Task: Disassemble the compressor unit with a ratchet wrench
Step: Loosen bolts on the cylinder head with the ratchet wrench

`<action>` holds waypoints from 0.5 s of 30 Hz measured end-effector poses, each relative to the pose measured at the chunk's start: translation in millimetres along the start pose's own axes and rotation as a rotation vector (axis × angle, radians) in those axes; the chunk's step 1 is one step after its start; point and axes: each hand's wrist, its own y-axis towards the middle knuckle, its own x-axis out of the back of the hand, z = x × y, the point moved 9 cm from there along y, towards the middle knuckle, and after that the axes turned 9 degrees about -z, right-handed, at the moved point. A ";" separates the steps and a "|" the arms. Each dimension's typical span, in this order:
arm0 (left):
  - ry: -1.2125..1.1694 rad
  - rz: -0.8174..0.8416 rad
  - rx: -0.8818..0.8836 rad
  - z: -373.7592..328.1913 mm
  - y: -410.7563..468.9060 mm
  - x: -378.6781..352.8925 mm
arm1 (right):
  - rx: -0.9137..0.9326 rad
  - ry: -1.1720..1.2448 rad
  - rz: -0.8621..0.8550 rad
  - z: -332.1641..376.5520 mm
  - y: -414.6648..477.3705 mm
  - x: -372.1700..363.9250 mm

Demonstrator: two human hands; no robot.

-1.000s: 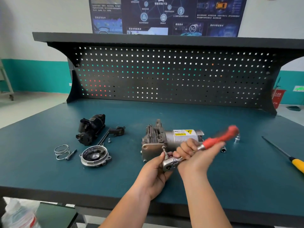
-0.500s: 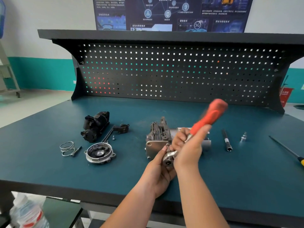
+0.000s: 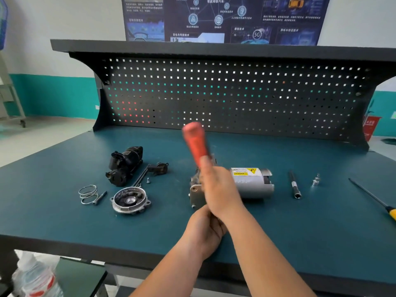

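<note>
The compressor unit (image 3: 250, 183), a grey metal cylinder with a yellow warning label and a finned block at its left end, lies on the green bench mid-frame. My right hand (image 3: 220, 189) grips the ratchet wrench (image 3: 195, 142) by its red handle, which points up and away, blurred by motion. The wrench head is hidden behind my hands at the compressor's left front corner. My left hand (image 3: 203, 230) is cupped just below the right hand, fingers closed around the hidden wrench head.
Removed parts lie left: a black motor piece (image 3: 125, 163), a round metal cover (image 3: 129, 200), a wire spring (image 3: 87, 192) and a bolt (image 3: 99, 198). Right of the compressor lie an extension bar (image 3: 295, 185), a small socket (image 3: 316, 180) and a yellow-handled screwdriver (image 3: 372, 198). A pegboard (image 3: 235, 97) closes the back.
The red handle has swung from pointing right, through up-right, to nearly upright and slightly left. My left hand has stayed at the wrench head. The camera moved closer.
</note>
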 end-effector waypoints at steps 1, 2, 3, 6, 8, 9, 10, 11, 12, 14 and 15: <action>0.042 0.005 -0.023 -1.6 -2.5 -0.4 | 0.090 -0.157 0.059 6.1 -2.4 -9.1; 0.080 -0.005 -0.064 -6.3 -5.3 0.8 | 0.123 -0.195 0.091 6.9 -4.0 -12.9; 0.128 -0.032 -0.141 -15.4 -7.0 5.2 | 0.101 -0.134 0.082 6.2 -4.4 -9.8; 0.625 -0.280 -0.767 -83.7 -22.7 27.0 | -0.246 0.433 -0.056 -15.9 2.0 16.7; 1.131 -0.295 -1.181 -116.1 -37.7 9.1 | -0.370 0.688 -0.152 -29.9 4.3 31.2; 1.378 -0.208 -1.226 -117.4 -28.9 -2.2 | -0.390 0.747 -0.182 -33.9 5.2 36.3; 1.590 -0.106 -1.203 -112.6 -16.0 -11.9 | -0.390 0.785 -0.198 -35.8 5.6 39.0; 1.736 -0.003 -1.169 -104.9 -6.5 -21.3 | -0.384 0.807 -0.202 -36.1 5.0 40.2; 1.780 0.076 -1.149 -98.0 0.4 -28.7 | -0.375 0.820 -0.200 -36.7 4.5 39.7; 1.676 0.092 -1.161 -94.1 8.4 -35.5 | -0.365 0.827 -0.187 -37.8 4.7 39.0; 1.614 0.050 -1.166 -94.7 11.6 -35.7 | -0.357 0.822 -0.173 -38.5 6.4 39.7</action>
